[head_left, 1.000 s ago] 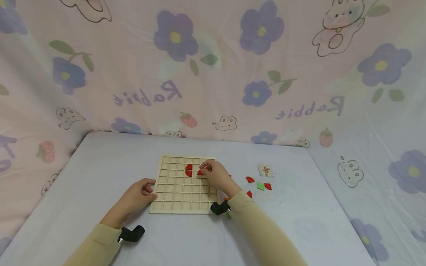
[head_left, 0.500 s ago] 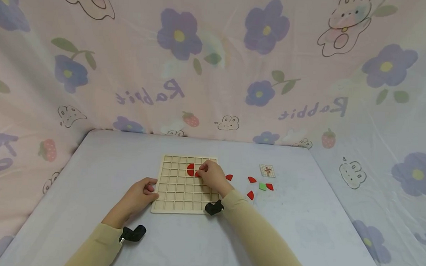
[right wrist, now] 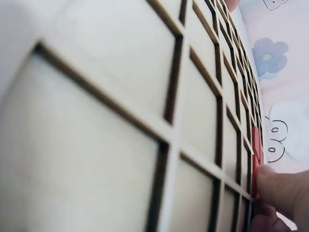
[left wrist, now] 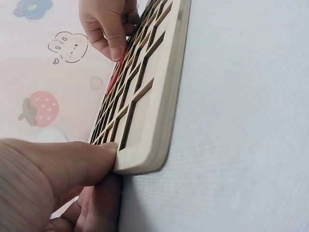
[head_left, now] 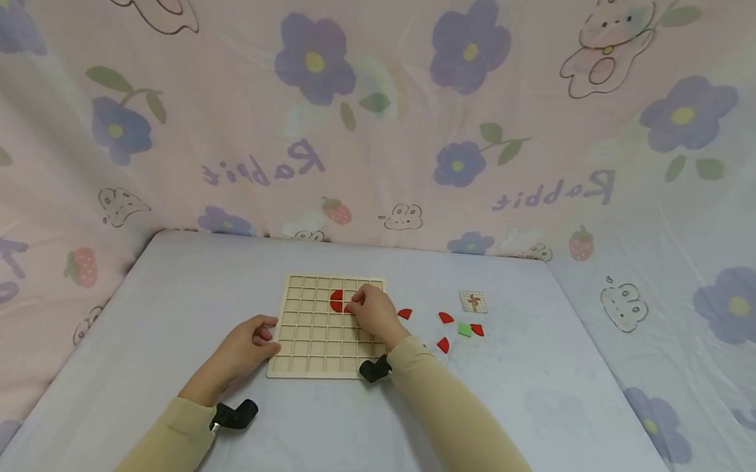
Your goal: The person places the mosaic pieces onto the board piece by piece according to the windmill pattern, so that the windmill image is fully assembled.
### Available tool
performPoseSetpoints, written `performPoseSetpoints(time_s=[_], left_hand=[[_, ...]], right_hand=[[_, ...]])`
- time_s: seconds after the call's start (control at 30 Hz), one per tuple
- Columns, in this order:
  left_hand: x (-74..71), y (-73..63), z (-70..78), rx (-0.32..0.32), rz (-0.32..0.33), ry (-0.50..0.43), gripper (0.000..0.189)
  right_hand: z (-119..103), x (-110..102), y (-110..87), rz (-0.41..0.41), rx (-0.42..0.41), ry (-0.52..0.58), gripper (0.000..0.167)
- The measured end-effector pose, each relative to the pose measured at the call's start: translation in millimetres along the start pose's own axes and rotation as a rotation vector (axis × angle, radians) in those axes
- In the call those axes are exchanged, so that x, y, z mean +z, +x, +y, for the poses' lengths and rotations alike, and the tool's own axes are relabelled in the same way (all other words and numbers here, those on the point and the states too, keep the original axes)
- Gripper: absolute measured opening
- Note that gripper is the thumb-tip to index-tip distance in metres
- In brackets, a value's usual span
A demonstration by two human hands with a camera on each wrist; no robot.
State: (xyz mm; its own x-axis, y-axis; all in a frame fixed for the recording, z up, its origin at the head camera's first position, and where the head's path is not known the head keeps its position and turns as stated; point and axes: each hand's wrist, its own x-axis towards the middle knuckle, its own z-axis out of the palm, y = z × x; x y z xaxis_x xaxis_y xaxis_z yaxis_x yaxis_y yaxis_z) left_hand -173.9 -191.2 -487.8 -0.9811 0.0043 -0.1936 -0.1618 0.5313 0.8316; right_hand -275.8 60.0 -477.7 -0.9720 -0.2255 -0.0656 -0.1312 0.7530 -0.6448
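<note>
The right hand (head_left: 377,315) pinches a red piece (right wrist: 255,182) between thumb and fingers, at the grid cells just beside two red quarter-circles (head_left: 336,296) set one nearer than the other, their curved sides turned left, their straight sides right. The left hand (head_left: 246,346), fingers curled, holds the left edge of the wooden grid board (head_left: 315,376), thumb on the rim. That board lies flat, looking roughly square, its side edges running away from the person; no long axis stands out. To its right are loose red quarter-circles (head_left: 445,317) pointing various ways, a green square (head_left: 465,329) touching one, and a gridded picture card (head_left: 474,301). The white surface (head_left: 536,384) reaches back to a pink curtain (head_left: 382,137) printed with flowers and rabbits.
</note>
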Motion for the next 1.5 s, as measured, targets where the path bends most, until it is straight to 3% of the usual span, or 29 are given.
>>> performPoseSetpoints(time_s=[0.3, 0.53, 0.9, 1.1, 1.23, 1.5], left_hand=[[0.3, 1.0, -6.6, -0.003, 0.005, 0.012, 0.052], [0.7, 0.3, -9.1, -0.006, 0.007, 0.013, 0.052], [1.1, -0.1, -7.0, 0.013, 0.006, 0.02, 0.053], [2.8, 1.0, -5.7, 0.021, 0.011, 0.015, 0.052], [3.1, 0.6, -5.0, 0.033, 0.008, -0.001, 0.051], [2.2, -1.4, -2.9, 0.029, 0.011, -0.003, 0.051]], right_hand=[[8, 3, -6.5, -0.008, -0.069, 0.026, 0.018], [18, -23, -23.8, -0.015, -0.064, 0.099, 0.024], [69, -76, -45.1, 0.095, -0.015, 0.076, 0.038], [90, -99, -64.1, 0.098, 0.05, 0.084, 0.047], [104, -106, -77.2, 0.091, 0.061, 0.108, 0.053], [128, -105, -92.8, 0.067, 0.08, 0.201, 0.049]])
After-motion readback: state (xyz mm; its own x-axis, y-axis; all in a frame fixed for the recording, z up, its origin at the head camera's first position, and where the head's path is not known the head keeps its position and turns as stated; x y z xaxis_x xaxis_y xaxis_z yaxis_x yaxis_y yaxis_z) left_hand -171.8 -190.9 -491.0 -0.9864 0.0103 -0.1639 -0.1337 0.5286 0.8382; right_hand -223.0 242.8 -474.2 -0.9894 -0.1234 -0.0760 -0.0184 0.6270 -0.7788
